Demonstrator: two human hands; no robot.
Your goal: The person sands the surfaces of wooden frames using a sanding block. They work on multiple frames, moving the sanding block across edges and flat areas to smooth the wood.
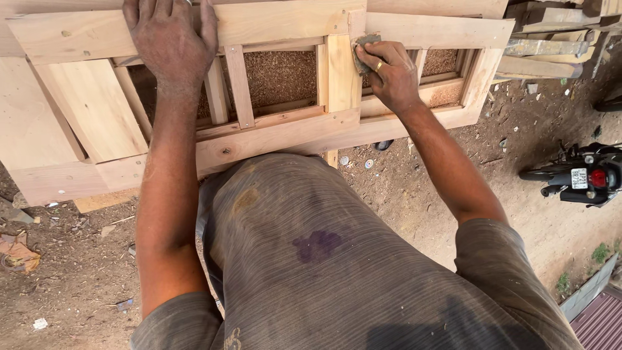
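The person is leaning over a pale wooden frame (278, 133) that is lying flat in front of them, above bare, dusty ground (427, 194). The left hand (170, 40) is lying open and flat, palm down, on the far rail of the frame, its fingers spreading over the wood and gripping nothing. The right hand (392, 74) is curling around a small grey piece of sandpaper (365, 46), pinching it between fingers and thumb and pressing it against the upright bar (341, 71) near the middle of the frame, close to where that bar is meeting the top rail. A ring is showing on one finger of this hand. Thin slats (238, 84) are standing between the two hands, and a wide flat panel (91, 107) is filling the left part of the frame. More timber (551, 29) is lying beyond the frame at the upper right, and a motorbike (580, 175) is standing on the ground at the right edge.
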